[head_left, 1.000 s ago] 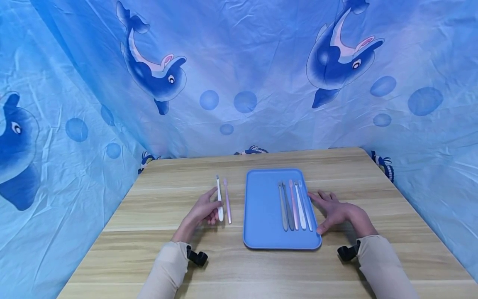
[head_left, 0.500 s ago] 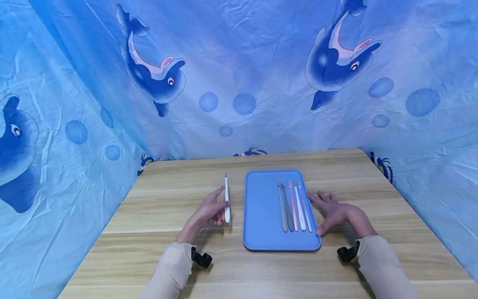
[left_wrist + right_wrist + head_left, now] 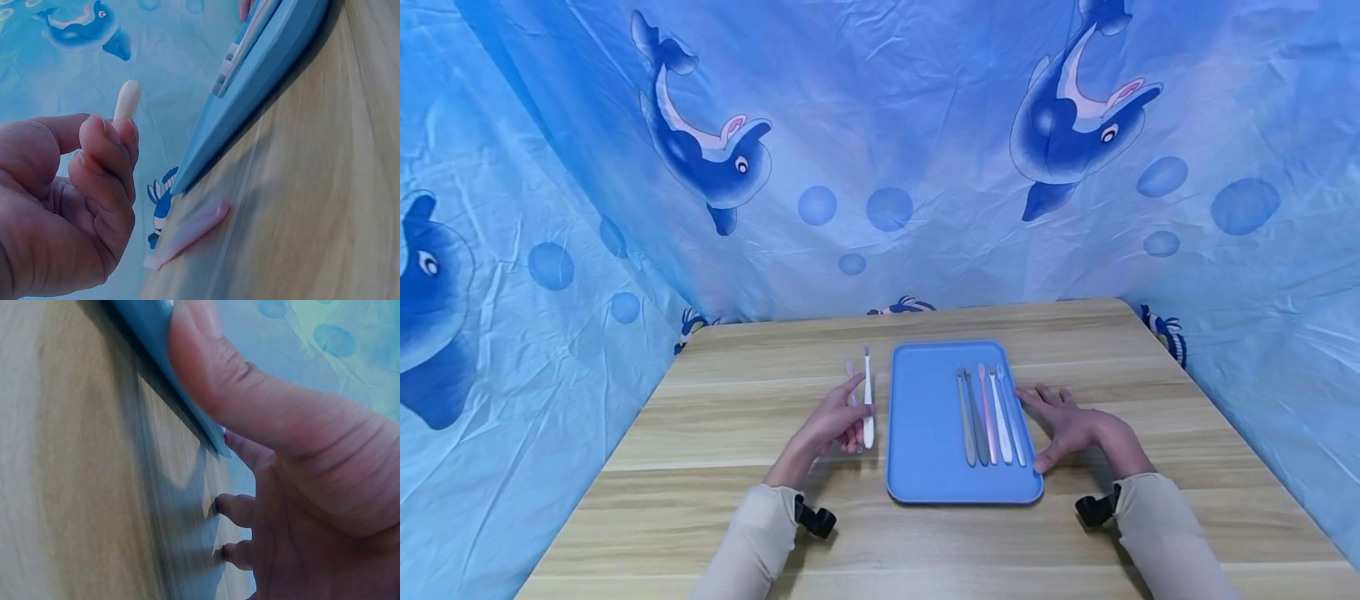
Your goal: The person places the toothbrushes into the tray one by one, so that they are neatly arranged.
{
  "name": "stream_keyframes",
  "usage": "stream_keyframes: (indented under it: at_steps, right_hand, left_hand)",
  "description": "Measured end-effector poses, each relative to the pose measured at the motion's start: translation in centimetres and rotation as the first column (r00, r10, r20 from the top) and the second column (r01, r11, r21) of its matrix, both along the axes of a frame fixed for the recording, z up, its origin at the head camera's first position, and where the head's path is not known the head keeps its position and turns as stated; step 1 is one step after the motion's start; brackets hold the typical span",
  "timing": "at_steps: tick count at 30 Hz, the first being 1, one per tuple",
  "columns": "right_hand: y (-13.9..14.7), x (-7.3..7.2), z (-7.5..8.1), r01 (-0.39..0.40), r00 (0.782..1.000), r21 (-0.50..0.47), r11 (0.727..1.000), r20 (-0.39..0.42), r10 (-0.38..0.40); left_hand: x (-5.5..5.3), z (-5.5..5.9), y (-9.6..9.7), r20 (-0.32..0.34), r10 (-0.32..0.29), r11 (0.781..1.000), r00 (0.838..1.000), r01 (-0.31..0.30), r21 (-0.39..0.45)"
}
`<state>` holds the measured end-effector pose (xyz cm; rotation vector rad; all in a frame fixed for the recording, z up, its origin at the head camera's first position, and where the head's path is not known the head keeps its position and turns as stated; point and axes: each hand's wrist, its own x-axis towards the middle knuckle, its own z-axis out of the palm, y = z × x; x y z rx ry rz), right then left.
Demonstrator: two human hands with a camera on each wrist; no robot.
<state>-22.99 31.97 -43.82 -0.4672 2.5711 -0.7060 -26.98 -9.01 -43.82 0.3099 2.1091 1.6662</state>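
My left hand (image 3: 835, 421) pinches a white toothbrush (image 3: 868, 387) by its handle, lifted just left of the blue tray (image 3: 923, 417). Only the rounded handle end of that toothbrush (image 3: 127, 101) shows in the left wrist view. Beneath the hand a pink toothbrush (image 3: 194, 231) lies on the table, partly hidden in the head view. My right hand (image 3: 1071, 427) touches the tray's right edge, with thumb and index finger against the rim and the fingers spread. In the tray's right half lie a grey toothbrush (image 3: 967, 429), a darker grey one, a pink one, a white one and a blue one.
The wooden table (image 3: 737, 492) carries the tray near its middle. Behind and to the left hangs a blue dolphin-print cloth (image 3: 835, 108). Black straps with small cameras sit on both wrists. The tray's left half shows bare blue surface.
The left hand has carried the white toothbrush rightward, up and over the pink one, to beside the tray. The pink toothbrush stays on the table. The right hand keeps its place.
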Motion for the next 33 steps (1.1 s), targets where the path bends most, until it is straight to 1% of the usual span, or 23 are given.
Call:
stream_keyframes:
  at_steps: [6,13,20,27,33]
  right_hand:
    - [0.2,0.0,-0.1,-0.008,1.000,-0.006,1.000,-0.004,0.008]
    - [0.3,-0.1,-0.2,-0.008,1.000,-0.011,1.000,-0.001,0.008]
    - [0.3,-0.1,-0.3,-0.009,1.000,-0.015,1.000,-0.003,0.008]
    - [0.3,-0.2,-0.3,-0.001,1.000,-0.023,1.000,-0.003,0.001]
    - [0.3,-0.2,-0.4,0.000,1.000,-0.029,1.000,-0.001,0.000]
  left_hand:
    - [-0.1,-0.2,1.0,-0.002,-0.031,0.999,1.000,0.031,0.012]
    - [-0.2,-0.4,2.2,0.021,-0.021,0.999,1.000,0.022,-0.025]
    - [-0.1,-0.6,3.3,0.008,-0.048,0.997,0.999,0.048,-0.055]
    - [-0.1,-0.8,4.5,0.035,-0.059,0.996,0.998,0.061,-0.066]
    - [-0.2,-1.1,5.9,0.042,-0.088,0.993,0.995,0.091,-0.070]
